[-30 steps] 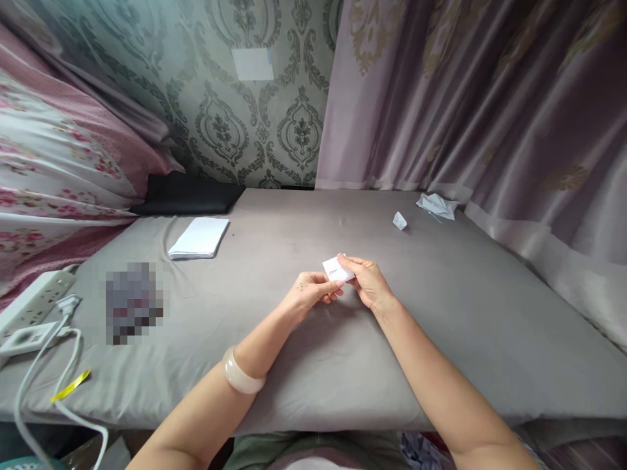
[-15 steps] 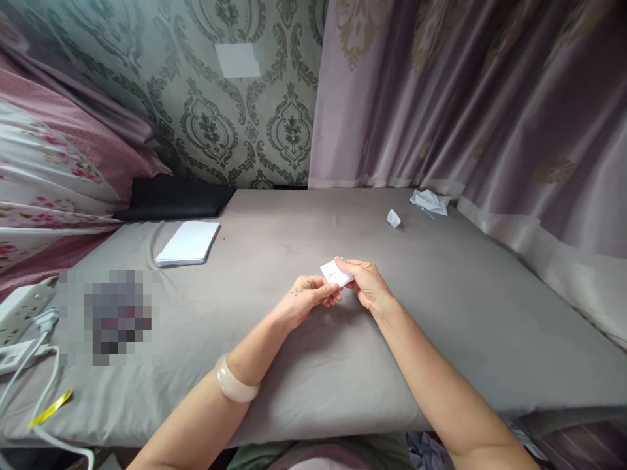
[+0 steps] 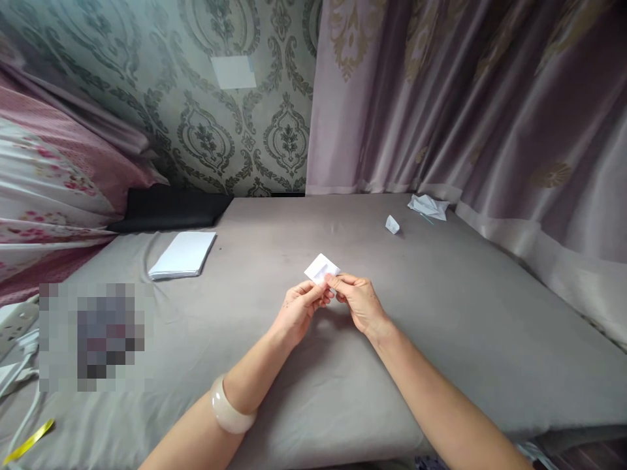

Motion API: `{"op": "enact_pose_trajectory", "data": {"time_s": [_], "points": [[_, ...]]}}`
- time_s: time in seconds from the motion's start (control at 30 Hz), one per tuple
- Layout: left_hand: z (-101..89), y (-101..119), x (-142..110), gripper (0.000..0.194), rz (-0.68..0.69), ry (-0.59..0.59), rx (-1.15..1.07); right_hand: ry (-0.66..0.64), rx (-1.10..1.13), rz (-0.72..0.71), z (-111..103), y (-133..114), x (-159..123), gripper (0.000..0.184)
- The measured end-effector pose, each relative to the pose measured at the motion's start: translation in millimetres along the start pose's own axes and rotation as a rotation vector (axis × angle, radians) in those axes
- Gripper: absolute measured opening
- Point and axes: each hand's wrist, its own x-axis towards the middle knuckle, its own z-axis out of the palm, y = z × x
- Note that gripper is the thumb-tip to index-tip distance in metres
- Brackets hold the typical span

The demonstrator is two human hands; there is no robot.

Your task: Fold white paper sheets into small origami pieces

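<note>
A small folded white paper (image 3: pixel 318 265) is held up over the grey cloth-covered surface (image 3: pixel 274 248), its corner pointing away from me. My left hand (image 3: pixel 302 305) pinches its near edge between thumb and fingers. Close beside it, my right hand (image 3: pixel 356 297) grips the paper's right corner, the thumb lying on top. Both thumbs almost meet at the near corner. The fingers beneath the paper are partly hidden. A pale bangle (image 3: pixel 230 408) circles my left forearm.
At the left lies a stack of white paper (image 3: pixel 183 254), with a black folded item (image 3: pixel 171 207) behind it. A small folded paper piece (image 3: pixel 392 224) and crumpled papers (image 3: pixel 428 207) sit far right. A power strip (image 3: pixel 17 323) and yellow strip (image 3: pixel 30 441) are at the left edge.
The paper has turned and shifted slightly left in my hands. My right hand has moved from its upper edge down to the near corner, closer to my left hand. The view has tilted slightly.
</note>
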Motion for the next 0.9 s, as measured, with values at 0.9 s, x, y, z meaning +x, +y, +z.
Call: {"op": "enact_pose_trajectory", "data": {"time_s": [0.9], "points": [[1.7,6.2,-4.2,0.028,0.033,-0.040,0.191,-0.054,0.022,0.044,-12.3,-8.4,1.4,0.035]]}}
